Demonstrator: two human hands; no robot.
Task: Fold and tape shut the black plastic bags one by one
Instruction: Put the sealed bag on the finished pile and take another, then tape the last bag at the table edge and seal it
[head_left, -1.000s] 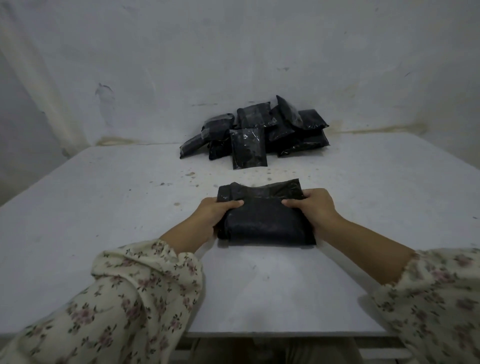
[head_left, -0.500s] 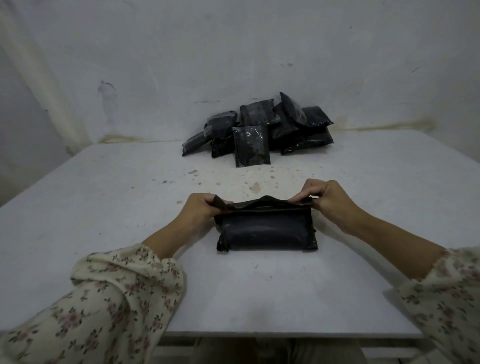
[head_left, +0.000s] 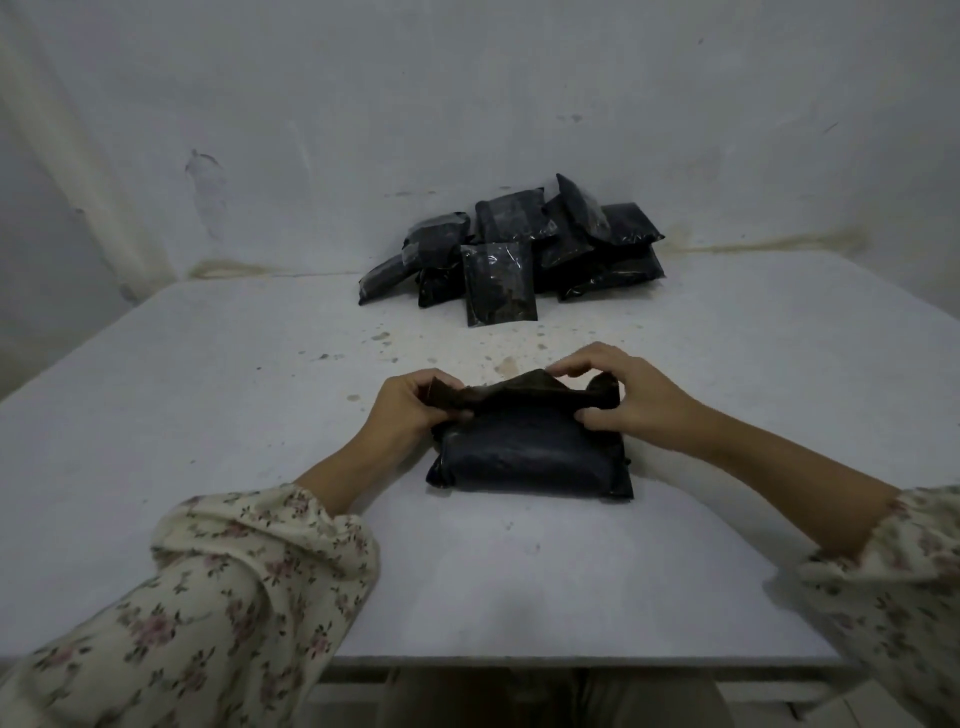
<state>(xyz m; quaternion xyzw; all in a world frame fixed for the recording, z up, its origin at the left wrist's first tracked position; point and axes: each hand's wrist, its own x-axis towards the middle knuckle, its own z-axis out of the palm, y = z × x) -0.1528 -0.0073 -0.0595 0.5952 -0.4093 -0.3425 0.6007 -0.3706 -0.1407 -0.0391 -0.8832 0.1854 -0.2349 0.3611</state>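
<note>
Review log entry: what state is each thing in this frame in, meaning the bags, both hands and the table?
near bag: lies flat on the table, not yet taped.
top flap: raised, not folded down.
left hand: pinches the flap's left end.
right hand: pinches the flap's right end.
pile of bags: heaped against the wall, no hand on it.
table: stained between pile and near bag.
</note>
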